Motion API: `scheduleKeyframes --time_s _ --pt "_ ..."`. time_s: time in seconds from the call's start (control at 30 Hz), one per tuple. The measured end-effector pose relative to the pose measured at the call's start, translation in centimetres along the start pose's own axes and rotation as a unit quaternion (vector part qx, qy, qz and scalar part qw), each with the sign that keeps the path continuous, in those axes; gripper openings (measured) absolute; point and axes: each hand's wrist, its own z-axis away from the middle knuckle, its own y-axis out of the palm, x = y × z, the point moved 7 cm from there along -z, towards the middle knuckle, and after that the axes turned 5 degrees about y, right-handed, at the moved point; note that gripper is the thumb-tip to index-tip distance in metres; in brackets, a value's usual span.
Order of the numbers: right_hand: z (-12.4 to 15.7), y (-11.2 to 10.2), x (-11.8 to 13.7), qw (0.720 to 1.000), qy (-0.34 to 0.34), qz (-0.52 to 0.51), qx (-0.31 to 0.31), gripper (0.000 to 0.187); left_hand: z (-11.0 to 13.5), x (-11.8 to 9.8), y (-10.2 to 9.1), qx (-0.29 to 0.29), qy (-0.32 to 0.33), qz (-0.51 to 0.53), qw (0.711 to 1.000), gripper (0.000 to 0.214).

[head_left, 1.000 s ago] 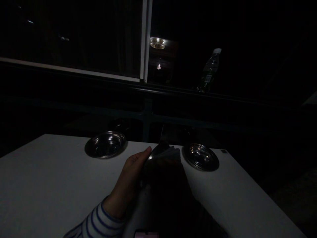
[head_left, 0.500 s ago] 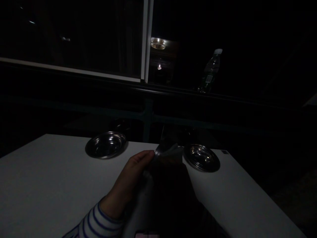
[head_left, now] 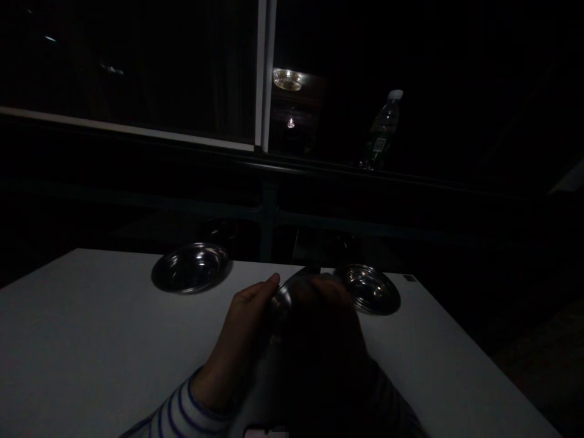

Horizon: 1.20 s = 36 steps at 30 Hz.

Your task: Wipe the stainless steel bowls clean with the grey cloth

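My left hand [head_left: 244,316], in a striped sleeve, is closed with its thumb along the edge of a shiny, curved thing [head_left: 281,298] that looks like a metal dish. Most of that thing is lost in shadow. My right hand [head_left: 331,298] is bent over its right side, very dark, with the fingers curled. What lies under those fingers is hidden. A shiny metal dish [head_left: 190,267] rests on the white table [head_left: 114,340] to the left. On the right, just beyond my right hand, sits another metal dish [head_left: 374,290], partly covered by the hand.
Behind the table's far edge runs a dark window with a pale frame [head_left: 261,79]. A clear plastic bottle [head_left: 383,131] with a white cap stands at the window. A small dark label [head_left: 409,278] marks the table's far right corner. Some pinkish thing [head_left: 258,433] shows at the bottom edge.
My right hand has come up into view over the held thing. A pale, see-through sheet seen there earlier no longer shows. My left hand keeps its hold; the view has shifted slightly.
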Motion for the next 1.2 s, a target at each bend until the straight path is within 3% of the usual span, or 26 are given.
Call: scheduleKeyframes --time_s 0.1,0.27,0.37,0.57,0.77,0.93,1.03,1.2 --pt "0.6 1.0 1.8 0.998 -0.067 0.006 -0.009 0.027 -0.2 0.6 -0.3 -0.013 -0.022 0.0 1.0 0.036" --pt "-0.2 -0.5 -0.9 1.0 0.021 -0.012 -0.01 0.031 -0.1 0.6 -0.2 -0.016 -0.018 0.007 1.0 0.037" --pt "-0.4 -0.9 -1.2 1.0 0.015 -0.016 0.005 0.034 0.0 0.6 -0.1 -0.007 -0.021 0.007 1.0 0.036" --pt "0.4 0.4 1.2 1.0 -0.013 -0.013 0.0 0.03 -0.1 0.8 -0.5 -0.03 -0.021 0.003 0.999 0.037" --pt "-0.4 -1.1 -1.7 0.999 0.028 -0.017 0.001 0.035 -0.1 0.9 0.2 -0.001 -0.047 0.033 0.998 0.033" --pt "0.1 -0.3 1.0 0.998 -0.048 0.001 -0.038 0.026 -0.4 1.2 0.2 0.015 -0.051 0.071 0.996 0.026" --pt "0.5 0.6 2.4 0.995 -0.1 0.012 -0.02 0.025 -0.7 1.7 0.0 0.018 -0.061 0.09 0.994 0.025" --pt "-0.2 -0.6 -1.9 1.0 0.013 -0.011 0.013 0.038 -0.9 1.9 -0.1 0.043 -0.066 0.097 0.992 0.028"
